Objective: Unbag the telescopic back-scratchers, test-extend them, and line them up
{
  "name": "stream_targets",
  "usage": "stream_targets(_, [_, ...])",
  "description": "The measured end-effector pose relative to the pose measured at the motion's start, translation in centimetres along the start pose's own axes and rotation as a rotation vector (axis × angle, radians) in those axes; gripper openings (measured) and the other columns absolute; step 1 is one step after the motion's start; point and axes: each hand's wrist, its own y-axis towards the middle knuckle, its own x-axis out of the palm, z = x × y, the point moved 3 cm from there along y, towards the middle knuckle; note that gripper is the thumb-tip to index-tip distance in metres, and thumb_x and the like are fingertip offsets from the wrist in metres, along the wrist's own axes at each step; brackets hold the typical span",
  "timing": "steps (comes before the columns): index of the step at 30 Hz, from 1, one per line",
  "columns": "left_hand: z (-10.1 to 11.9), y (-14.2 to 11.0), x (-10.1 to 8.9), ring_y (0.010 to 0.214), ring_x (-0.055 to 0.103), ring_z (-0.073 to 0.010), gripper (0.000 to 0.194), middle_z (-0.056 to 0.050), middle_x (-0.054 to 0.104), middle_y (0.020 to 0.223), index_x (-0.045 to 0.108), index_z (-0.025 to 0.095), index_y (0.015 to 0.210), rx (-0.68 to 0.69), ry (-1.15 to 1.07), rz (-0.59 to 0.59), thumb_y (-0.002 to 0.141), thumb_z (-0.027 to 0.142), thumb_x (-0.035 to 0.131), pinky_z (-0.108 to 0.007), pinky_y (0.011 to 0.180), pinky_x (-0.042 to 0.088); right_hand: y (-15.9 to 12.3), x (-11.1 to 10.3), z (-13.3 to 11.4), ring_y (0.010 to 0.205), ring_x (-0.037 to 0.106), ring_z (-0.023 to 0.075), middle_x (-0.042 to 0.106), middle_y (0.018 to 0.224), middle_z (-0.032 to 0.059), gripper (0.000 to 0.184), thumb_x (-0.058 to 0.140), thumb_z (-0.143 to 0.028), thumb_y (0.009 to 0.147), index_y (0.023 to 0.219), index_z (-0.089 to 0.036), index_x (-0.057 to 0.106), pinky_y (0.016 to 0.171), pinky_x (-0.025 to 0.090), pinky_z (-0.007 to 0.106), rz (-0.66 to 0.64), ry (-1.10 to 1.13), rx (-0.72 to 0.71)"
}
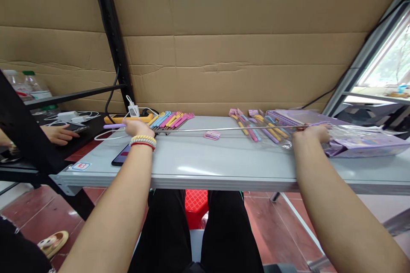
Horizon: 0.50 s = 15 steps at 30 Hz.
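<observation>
Both hands clench one long thin metal rod [224, 129] above the grey table [224, 162]: left hand [136, 128] grips its purple-handled end, right hand [309, 133] its far end.

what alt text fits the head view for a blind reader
Two bare hands hold a long thin metal rod across a grey table, left hand at its purple handle, right hand beside purple packaging. Colourful handled tools lie behind.

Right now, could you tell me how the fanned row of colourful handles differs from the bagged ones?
The fanned handles lie loose and tightly side by side near the left hand; the bagged handles sit in clear wrappers, spread wider, beside the right hand. Both show pink, yellow and blue, on the grey table.
</observation>
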Motion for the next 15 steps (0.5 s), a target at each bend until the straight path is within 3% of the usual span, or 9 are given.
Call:
stream_targets(2, [0.0, -1.5, 0.7, 0.037, 0.026, -0.0076, 0.033, 0.005, 0.031, 0.056, 0.035, 0.022, 0.076, -0.124, -0.136, 0.049, 0.094, 0.045, 0.018, -0.020, 0.035, 0.018, -0.4, 0.0, 0.2, 0.045, 0.046, 0.0049, 0.046, 0.065, -0.0024, 0.034, 0.028, -0.032, 0.098, 0.067, -0.020, 0.035, 0.032, 0.034, 0.012, 0.007, -0.007, 0.017])
stream_targets(6, [0.9, -3.5, 1.8, 0.036, 0.028, -0.0063, 0.032, 0.006, 0.034, 0.055, 0.035, 0.022, 0.075, -0.122, -0.242, -0.038, 0.092, 0.047, 0.025, -0.019, 0.036, 0.018, -0.7, -0.1, 0.2, 0.047, 0.049, 0.0054, 0.048, 0.066, -0.0013, 0.034, 0.028, -0.032, 0.098, 0.067, -0.019, 0.036, 0.034, 0.037, 0.013, 0.039, -0.014, 0.027])
stream_targets(9, [1.0, -3.1, 1.4, 0.038, 0.029, -0.0064, 0.036, 0.005, 0.034, 0.056, 0.037, 0.021, 0.074, -0.094, -0.259, -0.019, 0.091, 0.050, 0.026, -0.020, 0.036, 0.021, -0.7, -0.2, 0.0, 0.046, 0.048, 0.0057, 0.048, 0.066, -0.0012, 0.034, 0.028, -0.031, 0.098, 0.066, -0.019, 0.036, 0.032, 0.034, 0.013, 0.040, -0.002, 0.024])
stream_targets(15, [0.4, -1.4, 0.4, 0.044, 0.033, -0.0066, 0.042, 0.003, 0.034, 0.063, 0.040, 0.020, 0.075, -0.026, -0.211, 0.127, 0.092, 0.052, 0.021, -0.019, 0.039, 0.029, -0.4, 0.0, -0.2, 0.045, 0.046, 0.0062, 0.045, 0.065, -0.0019, 0.034, 0.027, -0.031, 0.098, 0.067, -0.021, 0.034, 0.032, 0.035, 0.013, 0.041, 0.043, 0.025])
